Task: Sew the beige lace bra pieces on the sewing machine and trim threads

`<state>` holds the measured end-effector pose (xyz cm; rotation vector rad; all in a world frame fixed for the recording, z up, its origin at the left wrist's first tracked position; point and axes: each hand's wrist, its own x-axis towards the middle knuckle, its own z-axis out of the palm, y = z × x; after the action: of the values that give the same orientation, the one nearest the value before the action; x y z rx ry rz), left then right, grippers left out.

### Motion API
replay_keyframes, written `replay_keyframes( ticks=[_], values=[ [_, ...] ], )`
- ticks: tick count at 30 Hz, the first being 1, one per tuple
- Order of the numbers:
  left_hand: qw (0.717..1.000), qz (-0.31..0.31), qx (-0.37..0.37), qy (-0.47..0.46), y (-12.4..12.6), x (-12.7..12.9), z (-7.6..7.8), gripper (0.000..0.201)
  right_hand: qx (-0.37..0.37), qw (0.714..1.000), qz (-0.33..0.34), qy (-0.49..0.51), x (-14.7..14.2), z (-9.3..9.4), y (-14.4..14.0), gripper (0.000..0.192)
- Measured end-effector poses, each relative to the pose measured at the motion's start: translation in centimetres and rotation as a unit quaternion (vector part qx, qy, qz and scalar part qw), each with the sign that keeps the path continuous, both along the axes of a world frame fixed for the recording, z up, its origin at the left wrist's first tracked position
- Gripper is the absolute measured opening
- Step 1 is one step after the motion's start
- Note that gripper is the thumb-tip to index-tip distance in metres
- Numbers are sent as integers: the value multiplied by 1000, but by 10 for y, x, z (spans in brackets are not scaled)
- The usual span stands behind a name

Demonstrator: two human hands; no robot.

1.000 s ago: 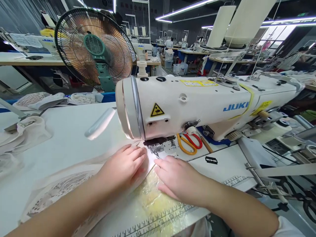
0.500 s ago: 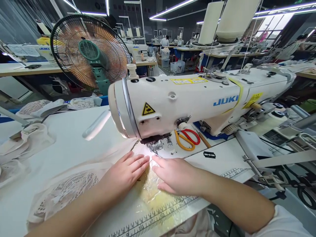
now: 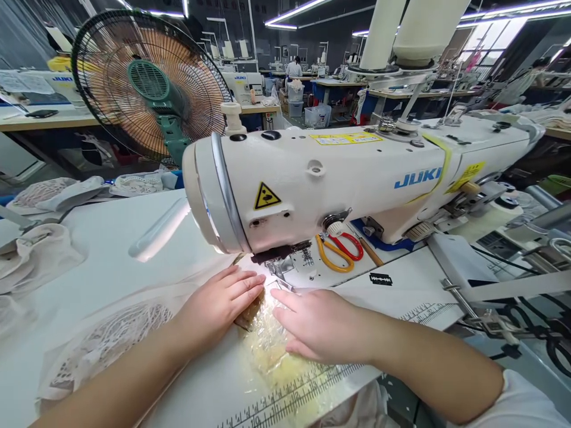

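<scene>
My left hand (image 3: 227, 300) lies flat, fingers stretched out, on pale sheer fabric beside the presser foot (image 3: 279, 270) of a white sewing machine (image 3: 294, 184). The fabric runs left into a patterned lace part (image 3: 116, 333). My right hand (image 3: 314, 321) rests just right of it, fingers extended and apart, index fingertip close to the presser foot. Between the hands, clear yellowish tape (image 3: 276, 356) covers the bed. The needle itself is hard to make out, and any fabric edge under the right fingers is not clear.
Scissors with orange and red handles (image 3: 335, 255) lie on the bed, with a black razor blade (image 3: 380, 279) to the right. A printed ruler (image 3: 285, 401) runs along the front edge. Lace pieces (image 3: 38, 252) sit at left; a large fan (image 3: 151, 89) stands behind.
The camera view has shifted slightly. My hands have eased a little back from the presser foot, showing more of the tape between them; the fingers stay spread on the work.
</scene>
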<state>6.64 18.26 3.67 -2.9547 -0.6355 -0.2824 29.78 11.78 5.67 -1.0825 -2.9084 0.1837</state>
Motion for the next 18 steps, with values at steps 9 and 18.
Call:
replay_keyframes(
  ticks=[9, 18],
  values=[
    [1000, 27, 14, -5, 16, 2, -1, 41, -3, 1000, 6, -7, 0, 1, 1, 31],
    [960, 245, 18, 133, -49, -10, 40, 46, -9, 1000, 9, 4, 2, 1, 2, 28]
  ],
)
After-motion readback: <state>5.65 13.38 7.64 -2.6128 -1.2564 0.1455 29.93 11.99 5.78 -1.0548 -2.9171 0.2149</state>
